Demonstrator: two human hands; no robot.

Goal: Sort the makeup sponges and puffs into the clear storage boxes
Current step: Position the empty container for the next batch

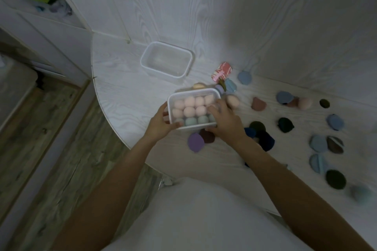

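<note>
Clear box (193, 108): on the white table (122, 79), near its rounded edge, filled with rows of pink sponges (189, 101) and a near row of pale green ones.
Left hand (161, 123): grips the box's 8 o'clock corner, thumb on top.
Right hand (226, 121): fingers curled over the box's 3 o'clock side, thumb under the near rim.
Second box (166, 59): at 12 o'clock from the first, apart from it, nothing inside.
Puffs: purple one (195, 142) at 6 o'clock, just beside the box; blue, brown and dark ones scattered from 3 to 5 o'clock.
Loose pink sponge (232, 101): at 3 o'clock, just past the right fingers.
</note>
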